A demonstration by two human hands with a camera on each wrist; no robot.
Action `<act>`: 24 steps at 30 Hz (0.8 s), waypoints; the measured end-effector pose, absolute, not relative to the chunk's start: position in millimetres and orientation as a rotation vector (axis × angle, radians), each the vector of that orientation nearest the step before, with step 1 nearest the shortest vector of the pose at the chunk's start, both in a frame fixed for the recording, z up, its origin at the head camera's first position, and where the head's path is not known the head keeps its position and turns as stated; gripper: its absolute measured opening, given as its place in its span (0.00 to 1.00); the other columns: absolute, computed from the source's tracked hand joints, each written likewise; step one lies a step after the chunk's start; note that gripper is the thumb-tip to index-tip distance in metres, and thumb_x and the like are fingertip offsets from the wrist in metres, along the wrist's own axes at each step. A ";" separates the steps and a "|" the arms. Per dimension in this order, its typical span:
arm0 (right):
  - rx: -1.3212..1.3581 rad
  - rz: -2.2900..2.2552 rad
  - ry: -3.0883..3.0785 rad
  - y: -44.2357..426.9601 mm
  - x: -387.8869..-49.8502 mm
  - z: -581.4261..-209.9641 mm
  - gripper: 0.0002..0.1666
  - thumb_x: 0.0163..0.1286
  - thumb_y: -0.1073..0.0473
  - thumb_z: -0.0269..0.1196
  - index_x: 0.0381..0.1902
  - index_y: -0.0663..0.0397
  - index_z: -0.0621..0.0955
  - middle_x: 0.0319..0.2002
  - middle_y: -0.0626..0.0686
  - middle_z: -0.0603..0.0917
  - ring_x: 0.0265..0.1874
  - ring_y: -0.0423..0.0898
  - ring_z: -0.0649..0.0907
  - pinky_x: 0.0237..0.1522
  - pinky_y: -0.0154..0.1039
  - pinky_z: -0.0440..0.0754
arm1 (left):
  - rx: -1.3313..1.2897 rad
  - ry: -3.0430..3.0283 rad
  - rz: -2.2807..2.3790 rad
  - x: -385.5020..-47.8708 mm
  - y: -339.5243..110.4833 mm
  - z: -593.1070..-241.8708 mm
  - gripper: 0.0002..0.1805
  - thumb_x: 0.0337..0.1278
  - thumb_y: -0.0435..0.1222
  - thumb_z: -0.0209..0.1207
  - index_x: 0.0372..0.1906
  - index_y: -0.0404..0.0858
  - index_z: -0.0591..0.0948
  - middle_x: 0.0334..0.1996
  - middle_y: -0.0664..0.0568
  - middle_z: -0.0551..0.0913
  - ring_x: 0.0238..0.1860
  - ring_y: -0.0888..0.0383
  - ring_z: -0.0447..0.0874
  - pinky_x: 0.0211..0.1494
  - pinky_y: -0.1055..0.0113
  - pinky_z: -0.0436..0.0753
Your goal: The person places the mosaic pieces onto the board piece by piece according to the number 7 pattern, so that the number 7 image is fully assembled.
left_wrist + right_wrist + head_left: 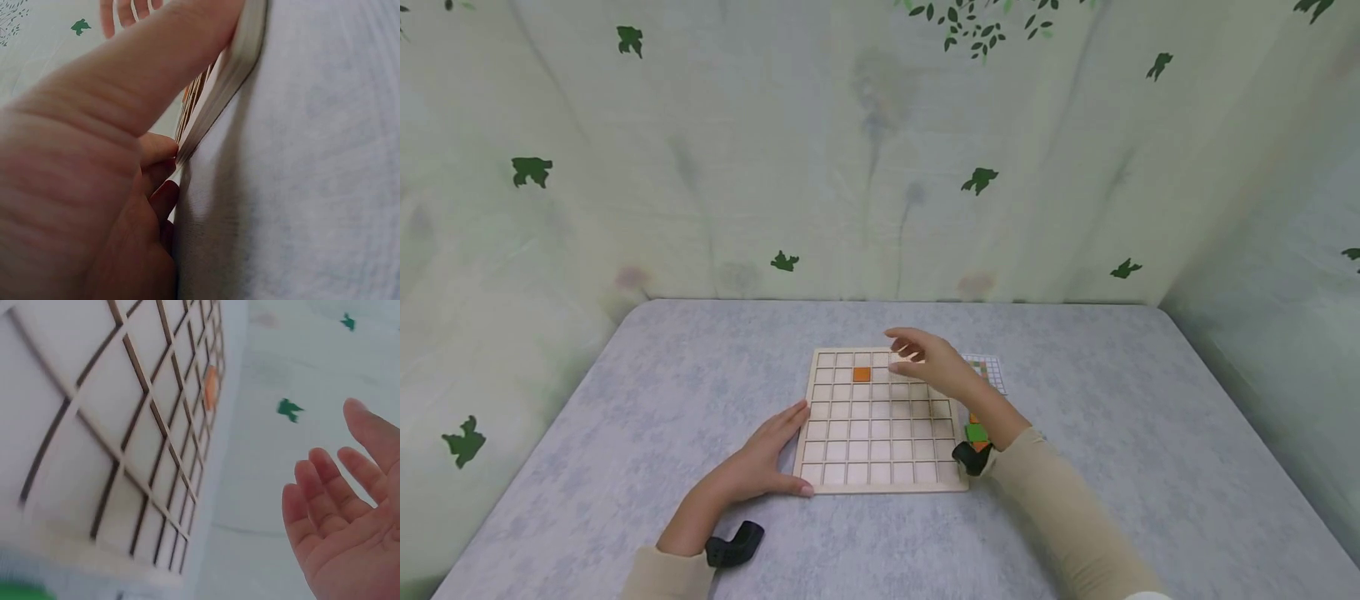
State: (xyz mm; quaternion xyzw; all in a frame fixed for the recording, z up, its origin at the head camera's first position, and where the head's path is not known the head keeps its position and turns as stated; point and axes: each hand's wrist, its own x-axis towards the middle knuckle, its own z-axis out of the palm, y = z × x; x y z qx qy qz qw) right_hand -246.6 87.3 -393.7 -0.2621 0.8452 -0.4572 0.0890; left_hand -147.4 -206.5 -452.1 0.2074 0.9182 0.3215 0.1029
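A wooden grid board (848,431) lies on the table, with one orange square (862,374) in its second row from the top. The left hand (760,462) rests against the board's left edge, fingers and thumb spread; the left wrist view shows its thumb (125,81) along the board's side (219,94). Above the board's upper right part hovers the right hand (936,363), fingers loosely bent and holding nothing. In the right wrist view that hand (350,519) is empty beside the board (131,425), where the orange square (210,389) also shows.
Right of the board lie a printed pattern card (995,372) and green (976,432) and orange pieces, partly hidden by the right forearm. Black wrist devices (735,545) are on both wrists. A curtain with leaf patterns hangs behind the table (715,333).
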 end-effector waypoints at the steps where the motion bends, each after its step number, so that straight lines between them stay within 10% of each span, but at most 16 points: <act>1: -0.800 -1.360 2.534 93.7 -243.1 -390.7 0.32 0.61 0.54 0.62 0.63 0.48 0.67 0.51 0.54 0.74 0.49 0.47 0.74 0.48 0.40 0.72 | 0.612 2.709 0.950 -147.3 -206.6 -451.9 0.65 0.24 0.61 0.68 0.69 0.34 0.50 0.69 0.44 0.45 0.67 0.42 0.42 0.61 0.43 0.51; 24: -0.550 -1.228 2.606 227.8 -185.0 -433.4 0.29 0.57 0.61 0.64 0.57 0.59 0.72 0.54 0.57 0.74 0.50 0.55 0.73 0.50 0.52 0.70 | 0.600 2.715 0.958 -147.5 -206.4 -453.3 0.66 0.23 0.62 0.67 0.69 0.35 0.50 0.69 0.45 0.46 0.67 0.42 0.42 0.61 0.43 0.51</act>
